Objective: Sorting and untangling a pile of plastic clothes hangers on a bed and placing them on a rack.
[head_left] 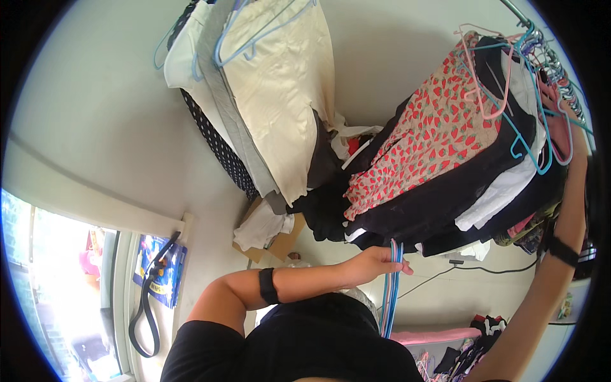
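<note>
My left hand (371,266) is closed around a bundle of several thin plastic hangers (390,301), blue and pink, which hang down in front of my black shirt. My right hand (556,117) is raised at the far right, among the hangers on a metal rail (515,13). A pink hanger (568,138) crosses in front of it, so its grip is partly hidden. Beside that hand hang a strawberry-print garment (429,133) and dark clothes (429,210). A blue-green hanger (518,136) and another pink hanger (506,102) lie over the near garments.
At upper left hang a cream satin garment (272,95), a grey garment (234,119) and a dotted dark one (210,129). Below them stands a cardboard box (286,241) with white cloth. A black strap (138,320) hangs by the window. A cable (496,268) crosses at lower right.
</note>
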### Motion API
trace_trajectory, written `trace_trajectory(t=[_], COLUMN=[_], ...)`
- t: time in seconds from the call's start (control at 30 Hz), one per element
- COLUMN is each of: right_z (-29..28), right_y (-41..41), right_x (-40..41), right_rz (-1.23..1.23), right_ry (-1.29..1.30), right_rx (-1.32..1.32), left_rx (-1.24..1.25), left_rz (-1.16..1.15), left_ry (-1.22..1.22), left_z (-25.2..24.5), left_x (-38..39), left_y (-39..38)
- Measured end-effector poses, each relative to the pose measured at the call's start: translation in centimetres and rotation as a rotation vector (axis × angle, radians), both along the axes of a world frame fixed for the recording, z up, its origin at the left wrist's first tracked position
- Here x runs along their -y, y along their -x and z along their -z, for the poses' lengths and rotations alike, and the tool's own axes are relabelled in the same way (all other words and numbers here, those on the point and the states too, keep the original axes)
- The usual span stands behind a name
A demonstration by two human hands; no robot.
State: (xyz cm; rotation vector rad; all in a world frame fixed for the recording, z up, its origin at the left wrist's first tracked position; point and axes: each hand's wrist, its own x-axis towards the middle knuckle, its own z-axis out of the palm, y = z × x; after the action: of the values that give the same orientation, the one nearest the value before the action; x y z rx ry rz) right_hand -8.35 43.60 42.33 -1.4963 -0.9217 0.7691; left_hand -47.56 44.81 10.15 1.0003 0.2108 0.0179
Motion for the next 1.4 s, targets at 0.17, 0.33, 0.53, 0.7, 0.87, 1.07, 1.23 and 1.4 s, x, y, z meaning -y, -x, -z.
trace_trajectory(t=[0.17, 0.33, 0.53, 0.7, 0.87, 1.07, 1.23, 1.4], right_z=[-0.1, -0.6, -1.2, -2.3, -4.5, -3.4, -2.4, -2.6], right_y=[-2.1, -1.2, 17.8, 16.2, 22.8, 39.8, 41.3, 41.8], right_x=[4.3, 11.1, 1.6, 1.3, 2.6, -15.7, -28.1, -34.6], right_rz=[0.029, 0.395, 0.786, 0.866, 1.198, 0.102, -0.289, -0.473], right_ry=[-0.007, -0.146, -0.429, -0.356, -0.429, -0.557, -0.807, -0.746], right_rx=[-0.018, 0.475, 0.974, 0.903, 1.244, 1.597, 1.750, 1.812], left_rx=[0.056, 0.095, 0.041, 0.093, 0.109, 0.079, 0.097, 0.132], left_rz=[0.049, 0.085, 0.147, 0.237, 0.327, 0.253, 0.242, 0.166], left_ry=[-0.015, -0.086, -0.093, 0.000, -0.026, -0.022, -0.073, -0.125], left_z=[-0.2, 0.2, -0.5, 0.7, -0.2, 0.1, -0.4, -2.4], left_x=[-2.5, -3.8, -6.7, -7.6, -8.3, -10.0, -9.3, -10.1], left_y=[2.2, 3.8, 7.2, 8.3, 8.6, 10.0, 9.8, 10.1])
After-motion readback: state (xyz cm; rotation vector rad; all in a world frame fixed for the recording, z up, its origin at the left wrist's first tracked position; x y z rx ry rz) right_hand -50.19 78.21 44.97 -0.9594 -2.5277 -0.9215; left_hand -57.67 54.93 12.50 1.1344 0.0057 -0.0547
